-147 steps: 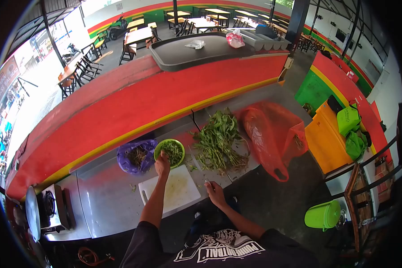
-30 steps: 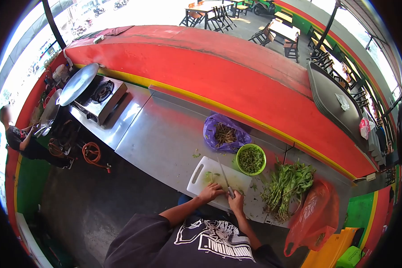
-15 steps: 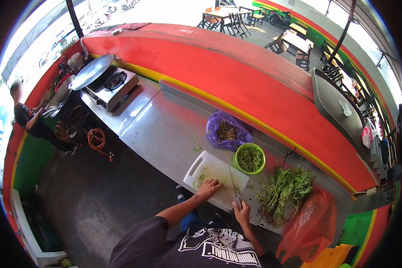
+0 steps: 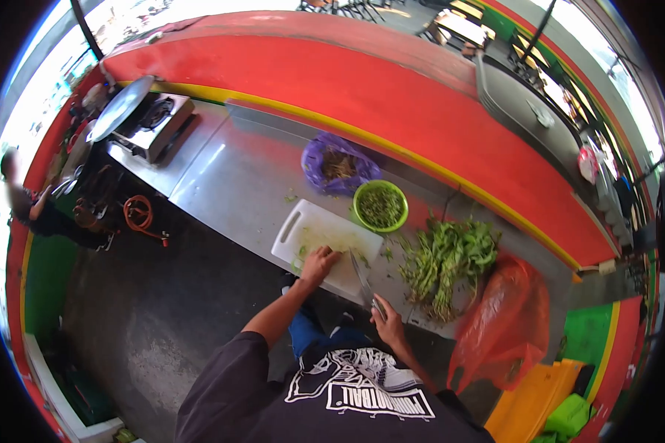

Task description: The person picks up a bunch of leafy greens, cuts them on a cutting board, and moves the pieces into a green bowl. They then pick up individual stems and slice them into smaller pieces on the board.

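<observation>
My left hand point(image 4: 319, 266) rests with bent fingers on the white cutting board point(image 4: 288, 230), near small green pieces; what is under its fingertips is too small to make out. A knife point(image 4: 362, 277) is gripped in my right hand point(image 4: 386, 320), its blade pointing up and left over the board's right part. Just beyond the board stands a green bowl point(image 4: 380, 206) of chopped greens. Behind and left of that bowl lies a purple bag point(image 4: 336, 164) with brownish stems. Leafy greens with roots point(image 4: 447, 262) are piled on the counter right of the board.
A red plastic bag point(image 4: 502, 325) hangs over the counter's right edge. At the far left are a stove point(image 4: 155, 118), a large metal lid point(image 4: 123, 108) and another person point(image 4: 33, 210). Grey trays point(image 4: 521, 107) lie on the red wall's ledge.
The camera view has shifted, so the counter items appear further left. My right hand and the knife have tilted, the blade now leaning more to the left. My left hand stays on the board.
</observation>
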Available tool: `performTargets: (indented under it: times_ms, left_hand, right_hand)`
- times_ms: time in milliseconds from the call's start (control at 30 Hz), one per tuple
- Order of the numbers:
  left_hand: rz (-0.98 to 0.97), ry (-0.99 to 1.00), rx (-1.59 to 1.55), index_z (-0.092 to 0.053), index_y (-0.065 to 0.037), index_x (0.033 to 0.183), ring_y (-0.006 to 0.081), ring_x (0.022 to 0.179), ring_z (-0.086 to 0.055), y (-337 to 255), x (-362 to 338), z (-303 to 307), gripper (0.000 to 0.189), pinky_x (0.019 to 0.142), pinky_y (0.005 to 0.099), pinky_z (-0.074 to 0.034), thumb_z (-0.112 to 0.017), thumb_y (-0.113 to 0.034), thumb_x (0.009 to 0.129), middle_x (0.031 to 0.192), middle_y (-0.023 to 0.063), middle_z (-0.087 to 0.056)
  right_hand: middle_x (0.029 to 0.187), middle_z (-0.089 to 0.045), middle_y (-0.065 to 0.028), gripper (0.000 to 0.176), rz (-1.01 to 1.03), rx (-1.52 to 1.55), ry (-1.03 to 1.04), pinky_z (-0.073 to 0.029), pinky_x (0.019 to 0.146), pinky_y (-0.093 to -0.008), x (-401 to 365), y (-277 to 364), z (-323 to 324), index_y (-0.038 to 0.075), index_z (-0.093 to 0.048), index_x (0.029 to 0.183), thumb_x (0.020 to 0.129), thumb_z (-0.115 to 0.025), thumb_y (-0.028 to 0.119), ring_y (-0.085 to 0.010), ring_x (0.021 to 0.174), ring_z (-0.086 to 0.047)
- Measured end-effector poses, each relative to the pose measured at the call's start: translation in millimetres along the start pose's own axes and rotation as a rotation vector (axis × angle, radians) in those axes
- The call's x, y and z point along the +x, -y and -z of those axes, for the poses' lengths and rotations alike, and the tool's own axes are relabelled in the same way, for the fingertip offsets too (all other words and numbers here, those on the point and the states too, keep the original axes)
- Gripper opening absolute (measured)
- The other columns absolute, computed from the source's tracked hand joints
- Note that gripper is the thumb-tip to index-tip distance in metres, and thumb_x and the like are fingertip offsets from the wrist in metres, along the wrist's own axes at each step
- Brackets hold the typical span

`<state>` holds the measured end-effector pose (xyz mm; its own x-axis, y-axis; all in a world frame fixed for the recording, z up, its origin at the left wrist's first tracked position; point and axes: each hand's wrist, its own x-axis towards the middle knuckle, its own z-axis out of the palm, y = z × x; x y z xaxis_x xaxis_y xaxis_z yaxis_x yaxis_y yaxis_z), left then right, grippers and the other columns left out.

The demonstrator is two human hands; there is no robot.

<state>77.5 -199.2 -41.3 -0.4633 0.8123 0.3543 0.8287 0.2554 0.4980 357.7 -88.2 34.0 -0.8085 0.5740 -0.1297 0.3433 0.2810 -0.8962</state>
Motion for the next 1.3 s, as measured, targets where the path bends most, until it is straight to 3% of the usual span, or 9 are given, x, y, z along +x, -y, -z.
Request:
performTargets:
  times_ms: [233,533,800,1033,1233,1300]
  left_hand:
    - [0.094,0.018,-0.107,-0.072,-0.012,0.105,0.0299,0.095,-0.063,-3,4,4,0.018,0.083,0.0434,-0.049,-0.065,-0.016,0.09,0.094,0.0084,-0.064]
    - [0.006,0.086,-0.088,-0.073,-0.014,0.102,0.0257,0.096,-0.063,15,16,10,0.016,0.081,0.0398,-0.046,-0.068,-0.021,0.089,0.092,0.0047,-0.064]
    - [-0.025,0.107,-0.041,-0.071,-0.014,0.106,0.0237,0.098,-0.061,15,13,9,0.017,0.083,0.039,-0.045,-0.065,-0.02,0.091,0.096,0.0036,-0.063]
    - [-0.054,0.126,0.056,-0.069,-0.016,0.112,0.023,0.1,-0.06,16,12,7,0.028,0.086,0.0385,-0.044,-0.06,-0.01,0.087,0.101,0.0029,-0.061]
    - [-0.063,0.131,0.092,-0.069,-0.017,0.114,0.0229,0.101,-0.059,10,13,13,0.035,0.086,0.0382,-0.044,-0.06,-0.007,0.082,0.101,0.0023,-0.061]
    - [-0.068,0.129,0.094,-0.069,-0.017,0.114,0.023,0.101,-0.059,8,12,14,0.036,0.086,0.0383,-0.044,-0.061,-0.007,0.081,0.102,0.0023,-0.061]
  right_hand:
    - [0.087,-0.072,-0.0164,0.043,-0.05,-0.011,0.044,-0.053,0.066,-0.0327,-10,13,0,0.013,-0.057,0.142,0.099,-0.061,0.02,-0.0188,0.069,-0.07]
    - [0.086,-0.071,-0.0191,0.042,0.023,-0.083,-0.026,-0.053,0.068,-0.0343,6,19,-21,0.011,-0.058,0.14,0.098,-0.062,0.019,-0.0214,0.07,-0.07]
    - [0.097,-0.068,-0.0281,0.042,0.146,-0.108,-0.105,-0.053,0.077,-0.0418,9,26,-29,0.009,-0.058,0.139,0.097,-0.061,0.015,-0.0457,0.089,-0.066]
    - [0.093,-0.067,-0.0284,0.047,0.077,-0.264,-0.029,-0.051,0.074,-0.0478,15,25,-32,0.012,-0.055,0.142,0.096,-0.061,0.013,-0.0464,0.085,-0.064]
    - [0.096,-0.068,-0.0271,0.048,0.103,-0.284,-0.019,-0.051,0.073,-0.0495,53,-3,-47,0.013,-0.054,0.144,0.096,-0.062,0.013,-0.0459,0.085,-0.064]
    - [0.091,-0.069,-0.0245,0.05,0.174,-0.294,-0.048,-0.053,0.074,-0.0503,67,-9,-54,0.019,-0.051,0.146,0.097,-0.06,0.018,-0.0449,0.083,-0.066]
